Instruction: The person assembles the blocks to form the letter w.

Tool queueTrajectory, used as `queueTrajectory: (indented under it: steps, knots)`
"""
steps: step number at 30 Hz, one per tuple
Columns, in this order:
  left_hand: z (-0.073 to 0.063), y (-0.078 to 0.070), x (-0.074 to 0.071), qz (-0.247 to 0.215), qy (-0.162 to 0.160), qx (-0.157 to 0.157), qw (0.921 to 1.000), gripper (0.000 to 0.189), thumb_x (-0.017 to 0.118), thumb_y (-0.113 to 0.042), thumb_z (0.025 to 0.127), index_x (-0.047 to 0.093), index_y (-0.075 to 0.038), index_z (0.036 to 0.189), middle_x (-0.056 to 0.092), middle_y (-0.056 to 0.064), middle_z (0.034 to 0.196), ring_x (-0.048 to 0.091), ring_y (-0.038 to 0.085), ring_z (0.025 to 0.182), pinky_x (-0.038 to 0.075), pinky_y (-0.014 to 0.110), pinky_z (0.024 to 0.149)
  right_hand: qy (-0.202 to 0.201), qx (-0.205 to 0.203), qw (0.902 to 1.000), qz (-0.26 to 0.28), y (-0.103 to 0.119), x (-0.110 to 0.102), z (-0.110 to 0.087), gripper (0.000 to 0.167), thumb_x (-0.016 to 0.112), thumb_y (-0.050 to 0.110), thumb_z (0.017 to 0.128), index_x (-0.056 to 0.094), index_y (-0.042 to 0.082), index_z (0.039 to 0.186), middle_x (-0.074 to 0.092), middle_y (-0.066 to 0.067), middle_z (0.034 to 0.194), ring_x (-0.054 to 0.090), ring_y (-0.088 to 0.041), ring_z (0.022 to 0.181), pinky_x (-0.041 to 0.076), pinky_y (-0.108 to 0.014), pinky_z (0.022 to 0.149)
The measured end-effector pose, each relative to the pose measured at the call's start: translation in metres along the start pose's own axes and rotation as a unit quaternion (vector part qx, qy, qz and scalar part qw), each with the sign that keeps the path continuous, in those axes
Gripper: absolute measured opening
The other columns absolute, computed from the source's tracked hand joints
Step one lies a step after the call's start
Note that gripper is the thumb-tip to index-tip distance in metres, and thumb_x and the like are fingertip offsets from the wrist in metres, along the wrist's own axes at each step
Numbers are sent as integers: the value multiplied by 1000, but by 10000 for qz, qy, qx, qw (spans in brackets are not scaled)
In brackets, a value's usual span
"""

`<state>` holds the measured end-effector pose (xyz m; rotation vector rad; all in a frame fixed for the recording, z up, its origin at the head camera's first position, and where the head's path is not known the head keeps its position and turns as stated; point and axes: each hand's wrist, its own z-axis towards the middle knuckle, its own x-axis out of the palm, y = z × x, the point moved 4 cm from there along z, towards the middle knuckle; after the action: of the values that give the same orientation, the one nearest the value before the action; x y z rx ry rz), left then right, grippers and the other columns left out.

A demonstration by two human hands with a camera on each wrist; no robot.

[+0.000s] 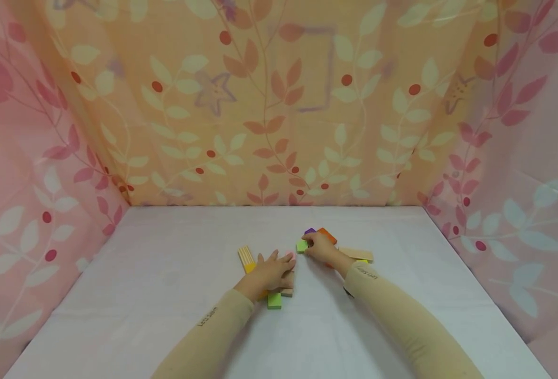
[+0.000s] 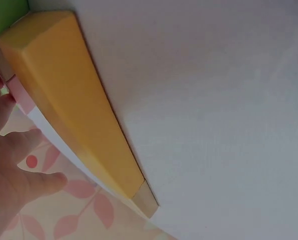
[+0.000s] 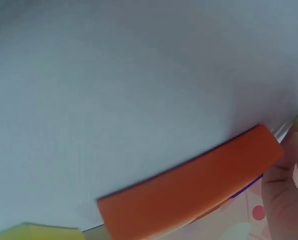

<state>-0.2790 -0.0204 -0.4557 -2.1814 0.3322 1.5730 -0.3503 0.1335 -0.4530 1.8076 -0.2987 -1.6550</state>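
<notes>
My right hand [image 1: 323,248] pinches a light green block [image 1: 301,246] between thumb and fingers; only a sliver of that block shows in the right wrist view. Beside this hand lie an orange block [image 1: 327,236] and a purple block [image 1: 310,230]. My left hand [image 1: 268,275] has its fingers spread over a group of blocks. Its fingertips are at a pink block [image 2: 21,95], though whether they press it I cannot tell. Plain wooden blocks [image 1: 287,292] and another green block [image 1: 274,301] lie by the palm. A long yellow block [image 2: 78,95] runs alongside the left hand.
A flat pale wooden piece [image 1: 356,255] and a yellow block [image 3: 38,233] lie near the right forearm. A yellow striped piece [image 1: 246,257] lies left of the left hand. White cloth [image 1: 141,295] covers the table, with patterned curtains [image 1: 269,105] behind and at both sides.
</notes>
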Motion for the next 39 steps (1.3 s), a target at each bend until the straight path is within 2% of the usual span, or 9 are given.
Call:
queueTrajectory:
  steps: [2, 6, 8, 11, 15, 27, 30, 36, 39]
  knots:
    - [-1, 1, 0, -8, 15, -1, 10000, 69, 63, -48, 89, 42, -21, 149, 30, -3, 157, 19, 34, 145, 15, 67, 109, 35, -2, 9999, -146, 1, 1, 0, 45, 72, -4, 80, 60, -10, 123, 62, -24, 111, 57, -33, 106, 46, -44, 94]
    - [1, 2, 0, -23, 14, 27, 10000, 69, 63, -48, 89, 42, -21, 149, 30, -2, 157, 19, 34, 145, 15, 67, 109, 185, 52, 9992, -344, 0, 2, 2, 44, 76, 2, 81, 63, -4, 123, 62, -17, 103, 54, -24, 87, 48, -39, 83]
    - [1, 4, 0, -33, 12, 28, 10000, 69, 63, -48, 89, 42, -21, 149, 30, -2, 157, 18, 34, 145, 15, 67, 109, 302, 43, 9988, -375, 0, 2, 4, 41, 76, 5, 82, 66, -1, 121, 64, -14, 106, 53, -21, 85, 48, -38, 82]
    - [2, 5, 0, -41, 21, 18, 10000, 68, 63, -48, 90, 42, -21, 149, 30, -2, 157, 18, 34, 146, 14, 67, 109, 389, -20, 9987, -316, 0, 3, 7, 36, 76, 7, 83, 67, 0, 117, 66, -15, 111, 58, -23, 89, 50, -40, 86]
    - [2, 6, -1, -69, 28, 10, 10000, 68, 63, -47, 90, 43, -20, 149, 30, -2, 157, 18, 34, 145, 14, 68, 109, 244, -107, 9993, -279, 1, 4, 10, 32, 77, 8, 82, 68, -3, 111, 65, -18, 116, 60, -28, 100, 48, -44, 92]
    - [1, 3, -1, -27, 48, -41, 10000, 68, 64, -47, 89, 42, -21, 149, 30, -3, 157, 18, 33, 146, 14, 67, 109, 202, -37, 9991, -374, 2, 7, 12, 30, 79, 8, 80, 70, -1, 107, 67, -17, 113, 60, -26, 91, 50, -43, 89]
    - [0, 3, -1, -43, 49, -33, 10000, 68, 64, -47, 89, 43, -21, 149, 30, -3, 157, 19, 33, 146, 14, 67, 109, 235, -9, 9991, -353, 3, 6, 10, 32, 78, 8, 81, 69, -2, 110, 66, -18, 115, 61, -29, 96, 49, -44, 91]
    - [-1, 1, 0, -122, 53, 10, 9999, 68, 64, -46, 89, 43, -20, 148, 29, -3, 158, 18, 34, 146, 14, 67, 109, 427, 95, 9989, -187, -5, -6, 8, 48, 76, 10, 82, 61, -1, 126, 59, -21, 129, 54, -36, 120, 41, -49, 102]
    - [1, 1, 0, -123, 79, 10, 9999, 68, 63, -47, 90, 42, -21, 149, 27, -3, 158, 17, 33, 146, 13, 66, 110, 400, 189, 9990, -89, -16, -21, 10, 51, 76, 9, 83, 60, 1, 130, 58, -23, 126, 54, -36, 114, 41, -49, 100]
